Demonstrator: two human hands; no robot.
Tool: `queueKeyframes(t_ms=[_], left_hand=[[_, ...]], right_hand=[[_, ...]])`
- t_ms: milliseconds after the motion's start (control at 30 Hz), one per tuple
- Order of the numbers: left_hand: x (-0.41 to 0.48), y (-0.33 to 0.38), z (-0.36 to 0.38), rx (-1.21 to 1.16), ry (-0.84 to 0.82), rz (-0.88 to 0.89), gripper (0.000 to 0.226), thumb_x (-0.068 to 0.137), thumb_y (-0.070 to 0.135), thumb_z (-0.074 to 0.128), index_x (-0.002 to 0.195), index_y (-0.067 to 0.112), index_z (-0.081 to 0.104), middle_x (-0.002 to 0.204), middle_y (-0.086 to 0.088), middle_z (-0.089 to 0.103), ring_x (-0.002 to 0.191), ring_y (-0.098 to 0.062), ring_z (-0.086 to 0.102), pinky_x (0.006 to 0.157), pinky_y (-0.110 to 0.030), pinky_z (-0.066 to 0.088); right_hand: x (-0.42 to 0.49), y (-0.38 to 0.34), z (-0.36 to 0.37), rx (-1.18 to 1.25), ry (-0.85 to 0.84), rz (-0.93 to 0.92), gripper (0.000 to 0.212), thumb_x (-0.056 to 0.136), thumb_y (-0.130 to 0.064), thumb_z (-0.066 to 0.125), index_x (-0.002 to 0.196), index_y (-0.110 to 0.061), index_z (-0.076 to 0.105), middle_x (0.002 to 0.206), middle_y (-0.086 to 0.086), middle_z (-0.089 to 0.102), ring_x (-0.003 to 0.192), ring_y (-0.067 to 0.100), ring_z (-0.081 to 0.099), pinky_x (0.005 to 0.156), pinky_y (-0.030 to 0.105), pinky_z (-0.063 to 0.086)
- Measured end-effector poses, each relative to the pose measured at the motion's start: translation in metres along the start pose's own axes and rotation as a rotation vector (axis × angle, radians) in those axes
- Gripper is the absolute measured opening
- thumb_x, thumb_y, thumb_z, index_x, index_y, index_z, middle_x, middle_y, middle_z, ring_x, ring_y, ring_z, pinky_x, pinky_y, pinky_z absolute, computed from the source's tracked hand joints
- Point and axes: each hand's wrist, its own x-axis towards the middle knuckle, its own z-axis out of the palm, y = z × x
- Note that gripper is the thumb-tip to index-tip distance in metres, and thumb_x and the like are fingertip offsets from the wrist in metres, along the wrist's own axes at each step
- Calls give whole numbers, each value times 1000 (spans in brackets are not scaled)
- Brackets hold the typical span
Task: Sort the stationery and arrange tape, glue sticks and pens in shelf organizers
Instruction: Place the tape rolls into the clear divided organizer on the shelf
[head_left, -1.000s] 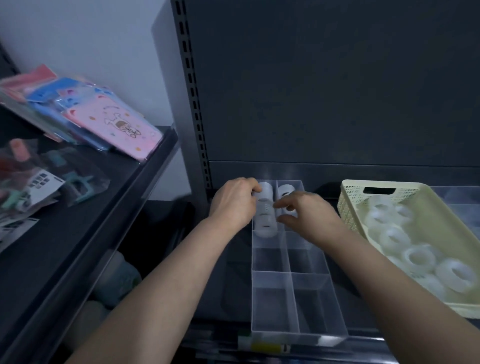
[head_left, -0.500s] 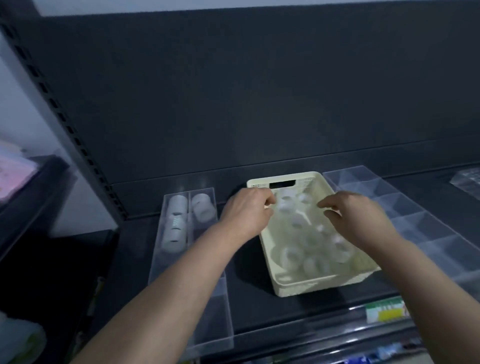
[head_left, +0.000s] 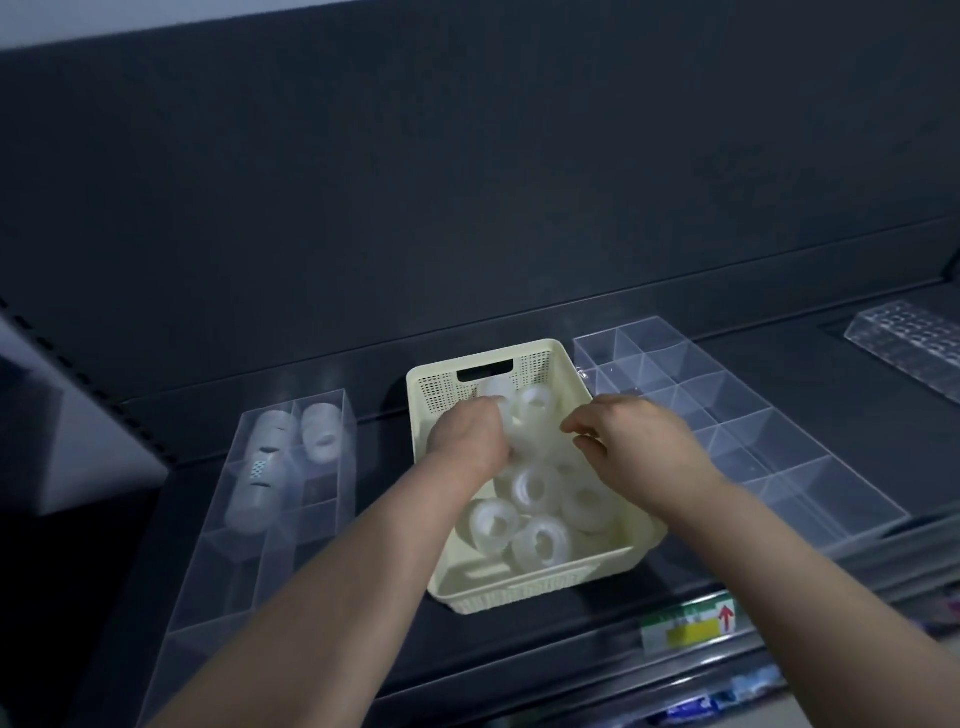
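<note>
The left hand (head_left: 467, 441) and right hand (head_left: 631, 441) have gone from the organizer (head_left: 218, 587) to the basket (head_left: 519, 587) of tape rolls (head_left: 540, 540); the right fingers (head_left: 584, 427) are relaxed and empty, the left fingers hidden, grasp unclear.

Perforated cream plastic basket (head_left: 524, 582); clear glossy plastic organizer (head_left: 208, 566); matt shelf (head_left: 332, 670).

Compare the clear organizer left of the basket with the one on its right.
The left organizer holds tape rolls in its far cells; the right organizer shows none. The left organizer is narrow, two columns; the right organizer is wider. Both are clear, divided, flanking the basket.
</note>
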Motion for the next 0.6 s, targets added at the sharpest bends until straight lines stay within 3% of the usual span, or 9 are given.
queueKeyframes(t_ms=[100,233,367,500,600], left_hand=[[-1,-2,-1,-37,23,-74,30,80,12,62,108,13,53,109,-7,63,102,-28,59,68,-29,39],[-7,-11,-23,-4,108,-73,5,79,10,55,77,13,51,97,-11,65,78,-28,51,61,-30,36],[-14,-25,-40,-79,168,-78,12,84,13,53,95,9,55,97,-9,63,87,-31,55,63,-30,35],[-22,-40,-40,-218,159,-26,10,86,16,51,94,10,54,93,-3,62,91,-27,58,66,-32,44],[-27,-56,-43,-365,226,-58,15,87,30,53,99,20,54,92,6,66,93,-18,59,71,-29,44]], right_hand=[[7,-5,0,-3,14,-23,25,92,-29,52,113,-33,64,110,-12,65,99,15,61,87,30,44],[16,-22,4,-80,-103,-57,27,90,-39,54,114,-32,62,111,-8,65,102,18,60,85,31,42],[20,-39,16,-228,-250,-62,19,87,-38,55,89,-19,59,102,0,66,95,22,59,74,30,38],[20,-41,18,-276,-232,-53,22,92,-36,51,107,-22,60,108,0,64,99,24,61,76,31,37],[21,-45,14,-173,-127,-6,23,95,-39,47,107,-22,57,105,1,65,96,26,62,70,30,36]])
